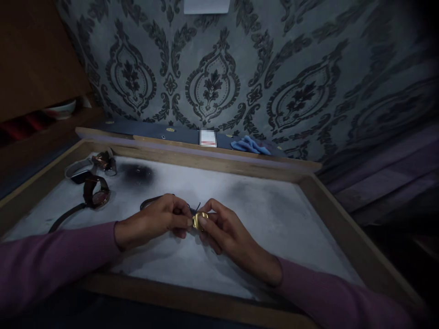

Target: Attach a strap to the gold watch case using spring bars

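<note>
Over the middle of a wooden-framed tray, my two hands meet at a small gold-coloured watch case (200, 221). My right hand (228, 230) grips it between thumb and fingers from the right. The fingers of my left hand (168, 217) pinch closed at its left end; exactly what lies between those fingertips is hidden. Just behind the fingers a thin dark piece sticks up, too small to name. A dark strap-like loop (147, 201) lies on the white surface, partly covered by my left hand.
At the tray's left lie a dark-strapped wristwatch (98, 194), a light-banded watch (78, 169) and brown-toned watches (106, 161). The raised wooden rim (206, 162) surrounds the white base. Behind it are a blue cloth (250, 145) and a small blurred box (208, 138), before a patterned wall.
</note>
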`<state>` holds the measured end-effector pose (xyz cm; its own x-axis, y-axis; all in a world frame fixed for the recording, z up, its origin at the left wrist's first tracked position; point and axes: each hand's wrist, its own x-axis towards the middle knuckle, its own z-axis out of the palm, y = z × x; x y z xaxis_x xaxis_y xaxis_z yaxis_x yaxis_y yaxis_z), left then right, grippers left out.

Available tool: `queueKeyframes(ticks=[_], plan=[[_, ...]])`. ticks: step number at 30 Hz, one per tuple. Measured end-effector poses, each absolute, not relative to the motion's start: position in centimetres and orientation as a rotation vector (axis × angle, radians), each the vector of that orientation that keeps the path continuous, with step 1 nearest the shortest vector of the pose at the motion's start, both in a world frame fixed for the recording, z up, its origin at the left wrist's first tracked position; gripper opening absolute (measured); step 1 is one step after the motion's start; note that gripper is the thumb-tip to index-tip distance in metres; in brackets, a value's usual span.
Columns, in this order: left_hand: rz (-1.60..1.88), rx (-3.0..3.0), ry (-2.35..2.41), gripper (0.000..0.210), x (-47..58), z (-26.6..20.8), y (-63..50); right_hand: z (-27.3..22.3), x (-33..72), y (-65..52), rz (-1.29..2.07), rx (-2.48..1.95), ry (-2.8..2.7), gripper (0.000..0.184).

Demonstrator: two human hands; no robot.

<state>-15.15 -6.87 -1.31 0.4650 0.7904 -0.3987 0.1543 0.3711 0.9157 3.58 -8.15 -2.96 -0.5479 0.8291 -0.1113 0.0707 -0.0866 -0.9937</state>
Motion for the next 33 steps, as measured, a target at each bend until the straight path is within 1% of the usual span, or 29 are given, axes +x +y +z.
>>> queueKeyframes(ticks=[21,26,33], plan=[[0.522,1.216,1.028,0.017,-15.27,-1.3,-6.84,-3.06,3.56,-8.17,1.713,-0.931,-1.603,0.023],[0.499,1.28,1.013,0.014,-15.43,-1.19,-6.87,-3.44,3.71,-8.12,1.681,-0.898,-1.636,0.021],[0.486,1.287,1.013,0.014,-15.39,-1.0,-6.87,-3.66,3.89,-8.15,1.653,-0.893,-1.668,0.019]])
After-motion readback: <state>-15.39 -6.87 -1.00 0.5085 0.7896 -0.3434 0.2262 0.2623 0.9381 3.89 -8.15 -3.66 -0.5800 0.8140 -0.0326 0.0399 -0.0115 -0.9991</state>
